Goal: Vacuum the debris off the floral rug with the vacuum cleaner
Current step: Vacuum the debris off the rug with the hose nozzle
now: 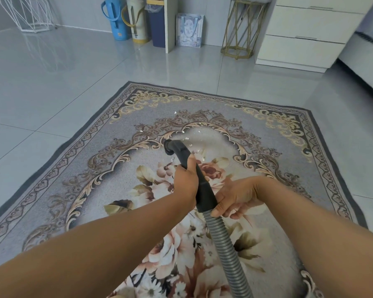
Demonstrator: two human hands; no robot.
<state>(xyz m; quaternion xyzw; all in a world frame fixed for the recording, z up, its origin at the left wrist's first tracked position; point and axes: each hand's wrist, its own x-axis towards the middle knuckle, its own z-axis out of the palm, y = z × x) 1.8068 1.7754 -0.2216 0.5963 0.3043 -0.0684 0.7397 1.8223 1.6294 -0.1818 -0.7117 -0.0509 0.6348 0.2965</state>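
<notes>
White wire stand (24, 14): upper left of the frame, on the glossy grey floor tiles (52, 82).
Flasks: a blue plastic flask (114, 20) and a cream flask with yellow trim (138, 22) stand side by side at top centre-left, just left of a dark blue bin (157, 26).
Floral rug (78, 168): grey, scroll-bordered with pale blooms, filling the lower middle of the frame.
Left hand (186, 182): at centre, fingers wrapped round the black plastic vacuum wand (204, 190), gripping it firmly.
Nozzle (170, 147): the round black brush tip of the wand, just above the left hand, low over the rug's pale inner field; contact with the pile cannot be told.
Debris (186, 138): small white scraps scattered on the rug just above and right of the nozzle.
Ribbed grey hose (226, 250): runs from the wand's lower end down to the bottom edge.
Right hand (235, 198): right of centre, thumb and curled fingers clasping the joint of wand and hose.
Gold wire stand (243, 29): top right of centre.
White drawer unit (306, 33): upper right, beside the gold stand.
</notes>
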